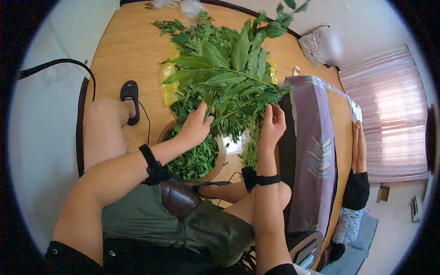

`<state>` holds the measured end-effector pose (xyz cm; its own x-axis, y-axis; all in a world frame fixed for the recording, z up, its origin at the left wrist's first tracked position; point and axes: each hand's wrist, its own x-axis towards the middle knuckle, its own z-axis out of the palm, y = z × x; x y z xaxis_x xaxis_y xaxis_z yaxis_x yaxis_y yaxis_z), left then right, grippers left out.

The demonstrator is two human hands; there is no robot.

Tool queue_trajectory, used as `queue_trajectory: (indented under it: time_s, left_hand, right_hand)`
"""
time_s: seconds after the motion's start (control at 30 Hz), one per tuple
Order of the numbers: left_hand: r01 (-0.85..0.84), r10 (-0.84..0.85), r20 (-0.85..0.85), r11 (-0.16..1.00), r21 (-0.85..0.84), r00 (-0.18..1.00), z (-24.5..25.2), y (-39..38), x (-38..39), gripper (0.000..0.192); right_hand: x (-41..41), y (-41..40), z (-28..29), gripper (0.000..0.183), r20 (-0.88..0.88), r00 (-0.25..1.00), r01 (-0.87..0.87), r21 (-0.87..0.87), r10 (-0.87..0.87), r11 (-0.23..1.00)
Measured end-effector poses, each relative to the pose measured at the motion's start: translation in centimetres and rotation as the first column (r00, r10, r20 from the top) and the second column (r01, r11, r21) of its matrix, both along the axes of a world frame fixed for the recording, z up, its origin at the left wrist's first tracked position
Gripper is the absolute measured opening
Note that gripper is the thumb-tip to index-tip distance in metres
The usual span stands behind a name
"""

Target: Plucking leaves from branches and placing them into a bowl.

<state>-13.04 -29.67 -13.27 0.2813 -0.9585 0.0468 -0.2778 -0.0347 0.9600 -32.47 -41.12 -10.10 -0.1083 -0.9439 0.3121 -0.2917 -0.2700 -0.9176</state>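
My left hand (197,124) grips the stems of a green leafy sprig (225,74) with long pointed leaves, raised in front of me. My right hand (274,123) has thumb and forefinger pinched at the sprig's right side; leaves partly hide what lies between the fingertips. Below my left hand stands a wide round bowl (222,164), filled with loose picked leaves (192,160). Thin, mostly bare stems (252,146) lie under my right hand. Beyond the sprig, a big heap of leafy cuttings (192,41) spreads over yellow plastic sheeting (168,82).
At the right is a bed with a purple leaf-print cover (309,137); another person (355,185) lies on it. A black cable (146,113) passes the dark slipper (129,91) on the wood-look floor (120,44). Clear plastic bags (191,8) lie near the far wall.
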Motion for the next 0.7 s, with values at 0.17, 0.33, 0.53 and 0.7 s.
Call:
queue_trajectory:
  time_s: [0.17,0.33,0.53,0.7]
  left_hand:
    - [0.014,-0.013,-0.056,1.0,0.016,0.998,0.0,0.1,-0.7,0.027]
    - [0.062,-0.058,-0.093,0.997,0.039,0.994,-0.5,-0.1,-0.8,0.038]
    - [0.133,-0.095,-0.32,0.986,0.099,0.943,-2.2,-0.6,-0.2,0.03]
    - [0.238,-0.06,-0.725,0.96,0.146,0.686,-0.8,-0.6,-0.2,0.024]
  right_hand:
    - [1.2,1.3,-0.5,0.032,0.109,0.992,-0.103,0.354,0.068,0.93]
    - [1.2,2.2,-1.2,0.029,0.111,0.954,-0.298,0.47,0.279,0.831]
    - [2.1,2.7,-1.3,0.029,0.287,0.904,-0.424,0.5,0.317,0.756]
    - [2.5,3.3,-1.8,0.039,0.323,0.87,-0.492,0.534,0.373,0.687]
